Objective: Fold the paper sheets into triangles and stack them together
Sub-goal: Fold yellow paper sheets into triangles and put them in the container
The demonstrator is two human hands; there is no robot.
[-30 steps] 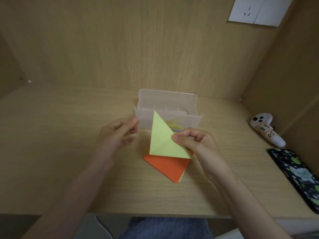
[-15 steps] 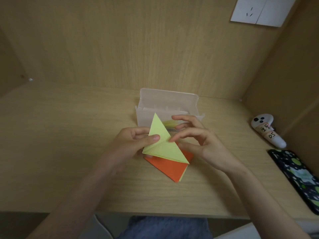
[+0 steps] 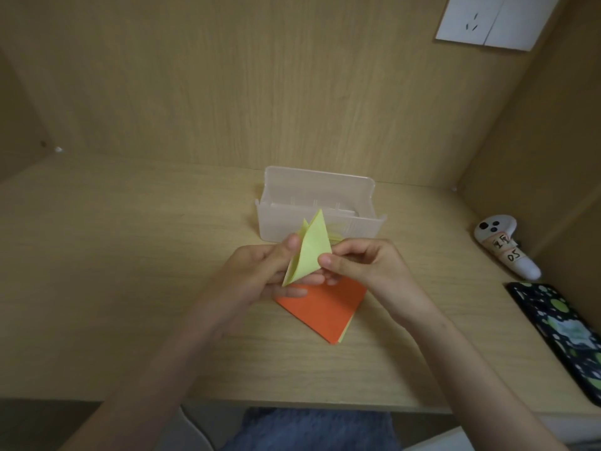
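Observation:
A yellow-green paper triangle (image 3: 311, 250) stands folded on edge above the desk, its two flaps slightly apart at the top. My left hand (image 3: 260, 278) grips its left side, thumb up against the fold. My right hand (image 3: 364, 263) pinches its right corner between thumb and fingers. Below them an orange folded paper (image 3: 325, 307) lies flat on the desk on top of a yellow sheet whose edge peeks out at the right. More yellow paper shows inside the clear box behind.
A translucent plastic box (image 3: 318, 203) stands open behind my hands. A white controller (image 3: 504, 249) with a label lies at the right wall, and a dark patterned phone (image 3: 566, 333) lies near the right front edge. Wooden walls enclose the desk.
The yellow-green triangle has been folded narrower and turned upright. My left hand moved in and took hold of its left side; my right hand shifted to pinch the right corner.

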